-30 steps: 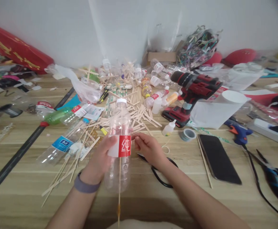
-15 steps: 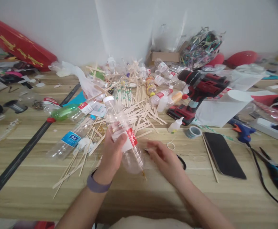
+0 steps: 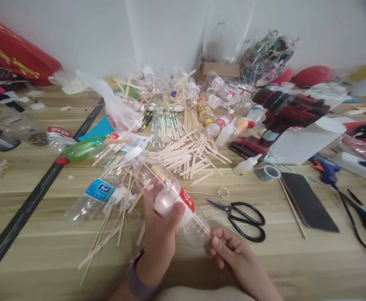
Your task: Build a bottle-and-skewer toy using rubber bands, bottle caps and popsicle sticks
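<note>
My left hand [image 3: 160, 225] is wrapped round the middle of a clear plastic bottle [image 3: 189, 223] with a red and white label and a white cap [image 3: 132, 154]. The bottle lies tilted, cap up and to the left, base toward my right hand. A thin wooden stick [image 3: 153, 171] shows along the bottle, its far end toward the cap. At the base, my right hand [image 3: 228, 248] pinches the stick's lower end; the tip is hidden by my fingers. Black-handled scissors [image 3: 242, 215] lie on the table just beyond my right hand, beside a small white ring [image 3: 223, 192].
Loose flat wooden sticks [image 3: 183, 156] and several bottles spread across the back. To the right are a red and black drill [image 3: 283, 113], a glue bottle [image 3: 247, 165], a tape roll [image 3: 268, 172], a phone [image 3: 308, 202], a glue gun [image 3: 325, 169] and pliers [image 3: 364, 221].
My right hand has moved from beside the scissors to the bottle's base and pinched the stick end. The scissors now show fully. The bottle has tilted further over, its base swinging right.
</note>
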Tool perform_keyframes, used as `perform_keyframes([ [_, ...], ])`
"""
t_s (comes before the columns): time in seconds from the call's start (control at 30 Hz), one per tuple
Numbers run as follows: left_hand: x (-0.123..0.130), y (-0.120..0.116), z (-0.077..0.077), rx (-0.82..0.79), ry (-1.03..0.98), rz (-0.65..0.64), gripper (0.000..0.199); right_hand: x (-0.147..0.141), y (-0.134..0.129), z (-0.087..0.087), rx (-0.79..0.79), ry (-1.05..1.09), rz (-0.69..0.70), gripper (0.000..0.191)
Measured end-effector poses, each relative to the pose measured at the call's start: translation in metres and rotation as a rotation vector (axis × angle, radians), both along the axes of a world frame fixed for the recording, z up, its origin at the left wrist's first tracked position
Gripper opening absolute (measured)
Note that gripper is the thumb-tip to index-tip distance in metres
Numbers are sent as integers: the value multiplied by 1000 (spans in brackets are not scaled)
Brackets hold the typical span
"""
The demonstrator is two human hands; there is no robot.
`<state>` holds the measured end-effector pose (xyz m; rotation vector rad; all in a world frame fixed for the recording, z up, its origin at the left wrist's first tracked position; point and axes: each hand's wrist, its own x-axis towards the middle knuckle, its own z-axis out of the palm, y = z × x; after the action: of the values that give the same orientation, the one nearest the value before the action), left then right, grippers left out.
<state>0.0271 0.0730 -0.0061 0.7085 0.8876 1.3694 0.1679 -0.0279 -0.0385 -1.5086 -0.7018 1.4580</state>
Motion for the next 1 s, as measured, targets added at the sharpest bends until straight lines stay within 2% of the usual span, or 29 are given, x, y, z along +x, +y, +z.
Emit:
perform_keyframes([
  [0.2,1,4,10,-61,-45,-29,68,-8,-7,6,-40,-94,-149,62],
  [0.3,7,5,11,-81,-59,-29,69,-2,-11,6,-81,-74,-149,66],
  [0.4,16,4,11,-85,-62,20,71,10,-14,5,-16,-14,-161,60],
  [0.5,29,1,11,-62,-53,58,67,26,-17,5,-8,30,-156,54],
  [0.67,46,-6,10,-75,-44,70,60,46,-21,5,-38,21,-112,57],
  [0.77,51,-5,8,-102,-56,62,55,48,-24,5,-67,62,-142,59],
  [0.83,53,-4,7,-97,-59,59,55,47,-24,7,-29,65,-197,57],
  [1.0,57,-2,6,-96,-52,39,59,44,-23,10,-13,-43,-237,56],
])
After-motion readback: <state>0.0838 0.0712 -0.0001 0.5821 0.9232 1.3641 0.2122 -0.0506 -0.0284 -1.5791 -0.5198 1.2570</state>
